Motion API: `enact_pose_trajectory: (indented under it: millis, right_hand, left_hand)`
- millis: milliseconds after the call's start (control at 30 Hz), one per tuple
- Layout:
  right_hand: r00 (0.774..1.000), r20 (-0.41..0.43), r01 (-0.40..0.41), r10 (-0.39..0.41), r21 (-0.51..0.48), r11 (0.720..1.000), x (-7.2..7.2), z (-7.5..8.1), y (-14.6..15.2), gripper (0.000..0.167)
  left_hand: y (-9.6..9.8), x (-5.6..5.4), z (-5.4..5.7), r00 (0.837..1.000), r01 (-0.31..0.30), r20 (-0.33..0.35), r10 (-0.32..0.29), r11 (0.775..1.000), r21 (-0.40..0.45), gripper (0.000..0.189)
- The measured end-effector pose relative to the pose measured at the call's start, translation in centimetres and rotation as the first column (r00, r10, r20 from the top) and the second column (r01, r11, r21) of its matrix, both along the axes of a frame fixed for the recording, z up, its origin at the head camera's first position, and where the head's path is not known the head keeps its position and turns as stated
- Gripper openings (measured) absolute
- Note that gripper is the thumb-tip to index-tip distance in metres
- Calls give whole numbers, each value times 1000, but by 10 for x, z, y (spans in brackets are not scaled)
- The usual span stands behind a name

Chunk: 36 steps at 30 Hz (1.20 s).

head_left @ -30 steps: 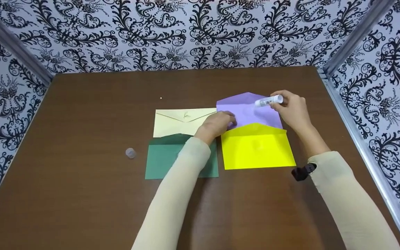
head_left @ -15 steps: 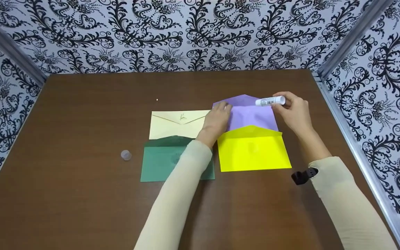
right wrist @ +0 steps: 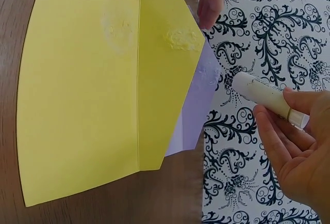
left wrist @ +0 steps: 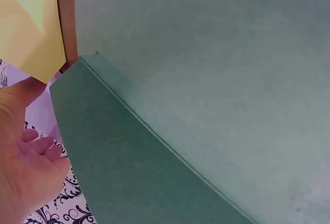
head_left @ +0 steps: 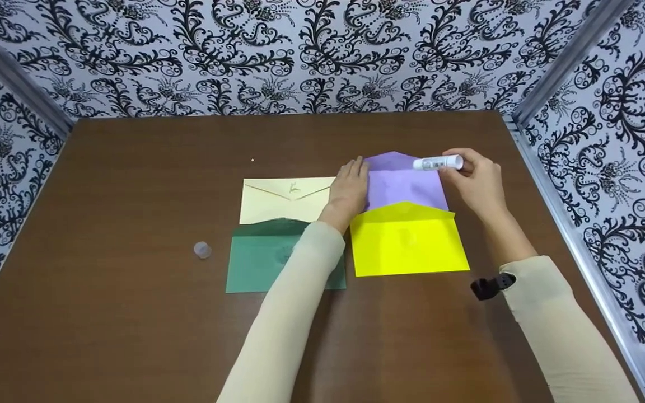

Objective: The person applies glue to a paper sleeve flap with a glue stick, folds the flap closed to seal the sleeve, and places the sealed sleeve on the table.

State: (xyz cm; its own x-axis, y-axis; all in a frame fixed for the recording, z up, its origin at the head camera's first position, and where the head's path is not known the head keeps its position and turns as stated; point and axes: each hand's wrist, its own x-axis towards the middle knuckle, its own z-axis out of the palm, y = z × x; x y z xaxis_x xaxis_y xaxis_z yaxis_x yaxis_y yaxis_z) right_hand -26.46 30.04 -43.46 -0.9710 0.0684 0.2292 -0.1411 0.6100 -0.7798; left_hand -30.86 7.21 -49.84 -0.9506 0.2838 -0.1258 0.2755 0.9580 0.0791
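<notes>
My right hand [head_left: 478, 182] pinches a white glue stick [head_left: 437, 163] over the right part of the purple envelope [head_left: 406, 184]; the right wrist view shows thumb and fingers round the tube [right wrist: 265, 95]. My left hand [head_left: 349, 187] rests along that envelope's left edge, fingers pointing away from me, partly over the cream envelope [head_left: 277, 204]. The purple flap stands unfolded. In front of it lies a yellow envelope [head_left: 412, 246], its flap also unfolded. Whitish glue smears mark the yellow and purple flaps in the right wrist view.
A green envelope [head_left: 255, 263] with its flap unfolded lies under my left forearm. The small translucent cap [head_left: 202, 249] is on the brown table [head_left: 121, 302] to the left. A tiny white speck [head_left: 252, 160] lies farther back. Patterned walls [head_left: 244, 56] border the table.
My left hand has moved up along the purple envelope's left edge, its fingers straightening toward the flap. The right hand keeps the glue stick, now slightly farther right over the envelope.
</notes>
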Motion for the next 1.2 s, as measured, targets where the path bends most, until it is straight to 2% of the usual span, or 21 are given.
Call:
enact_pose_trajectory:
  millis: [100,300,367,467,600,833,1033,1200]
  right_hand:
    - [1000,-11,-3,3,-34,999,0,0,2,32]
    - [1000,-17,-4,3,-60,998,1,-2,5,32]
    - [1000,-14,-5,4,-68,998,1,-3,6,32]
    - [1000,-12,-7,6,-76,997,1,-6,7,32]
    - [1000,-19,-8,7,-75,997,1,-8,8,32]
    - [1000,-5,5,-5,-57,998,2,-9,8,33]
    - [1000,10,12,-12,-56,998,2,-10,7,34]
    - [1000,21,21,-20,-39,999,2,-11,7,34]
  left_hand:
    - [0,-1,-1,1000,-5,-9,6,1000,5,82]
    - [-1,-1,-1,1000,1,3,-1,994,111,63]
    - [-1,0,-1,1000,10,15,-12,992,122,62]
    - [-1,2,0,999,35,26,-38,995,98,62]
    - [0,4,2,997,76,31,-76,997,17,62]
    - [2,6,5,988,141,73,-134,985,-101,61]
    - [4,7,8,975,201,122,-187,973,-116,62]
    - [6,6,12,957,267,146,-250,958,-104,56]
